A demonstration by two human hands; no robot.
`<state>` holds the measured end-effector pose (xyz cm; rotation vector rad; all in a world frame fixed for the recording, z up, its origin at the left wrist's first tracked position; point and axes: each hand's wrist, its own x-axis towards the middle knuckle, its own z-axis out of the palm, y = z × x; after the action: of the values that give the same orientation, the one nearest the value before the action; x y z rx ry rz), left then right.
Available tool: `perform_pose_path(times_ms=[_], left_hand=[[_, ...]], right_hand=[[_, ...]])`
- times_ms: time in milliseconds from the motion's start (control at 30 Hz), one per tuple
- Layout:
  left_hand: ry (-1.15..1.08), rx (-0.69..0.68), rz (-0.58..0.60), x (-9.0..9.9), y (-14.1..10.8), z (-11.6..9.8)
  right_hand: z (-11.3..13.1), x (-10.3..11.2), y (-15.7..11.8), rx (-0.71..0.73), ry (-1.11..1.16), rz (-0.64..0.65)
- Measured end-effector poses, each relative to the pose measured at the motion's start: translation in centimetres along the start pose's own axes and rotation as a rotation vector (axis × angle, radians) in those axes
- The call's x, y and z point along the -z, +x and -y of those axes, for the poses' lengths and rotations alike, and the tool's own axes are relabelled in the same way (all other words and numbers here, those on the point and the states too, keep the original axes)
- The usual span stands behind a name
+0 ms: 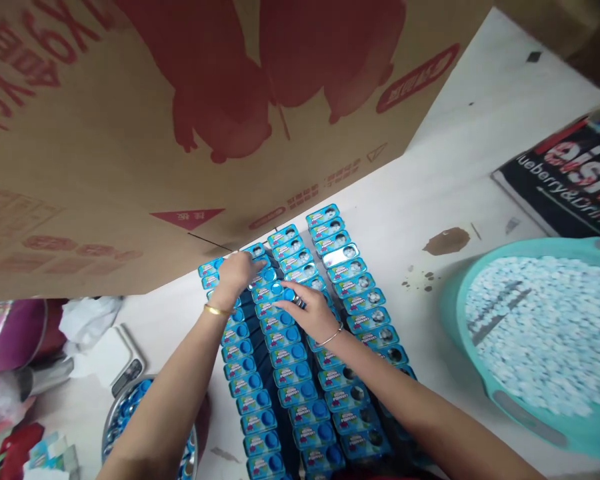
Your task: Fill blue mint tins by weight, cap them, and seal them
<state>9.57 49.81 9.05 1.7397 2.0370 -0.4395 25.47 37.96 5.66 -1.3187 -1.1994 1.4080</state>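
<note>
Long columns of small blue tins (290, 357) lie on the white surface below my hands. Tins in the two left columns show blue round discs, while those in the right columns show dark or silvery round openings. My left hand (240, 270) reaches over the top of the left columns, its fingers bent down at a tin; what they hold, if anything, is hidden. To its right, my right hand (307, 310) has thumb and fingers closed around small round blue discs (289, 294) above the second column.
A large cardboard box (130, 167) stands right behind the tins. At the right is a teal tub (500, 393) of small pale pieces, with a black printed package (570, 177) beyond. A metal bowl (109, 417), a white scale (125, 353) and plastic bags (93, 320) lie left.
</note>
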Motion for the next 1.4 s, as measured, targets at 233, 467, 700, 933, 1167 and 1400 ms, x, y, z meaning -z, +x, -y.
perform_pose_path(times_ms=[233, 467, 700, 933, 1167, 1400], left_hand=[[-0.986, -0.237, 0.396, -1.5, -5.8, -0.7], [-0.914, -0.156, 0.215, -1.4, -3.9, -1.5], [0.034, -0.090, -0.315, -0.1, 1.2, 0.2], [0.096, 0.095, 0.088, 1.6, 4.3, 0.1], [0.140, 0.099, -0.050, 2.3, 3.2, 0.1], [-0.478, -0.725, 0.052, -0.3, -5.5, -3.3]], right_hand=[[-0.2, 0.2, 0.6, 0.091, -0.101, 0.005], [0.8, -0.1, 2.2, 0.003, 0.041, -0.009], [1.6, 0.7, 2.6, -0.526, 0.781, -0.038], [1.2, 1.5, 1.5, -0.621, 0.922, 0.030], [1.5, 1.6, 1.2, -0.651, 0.929, 0.040], [1.7, 1.8, 1.2, -0.668, 0.919, -0.053]])
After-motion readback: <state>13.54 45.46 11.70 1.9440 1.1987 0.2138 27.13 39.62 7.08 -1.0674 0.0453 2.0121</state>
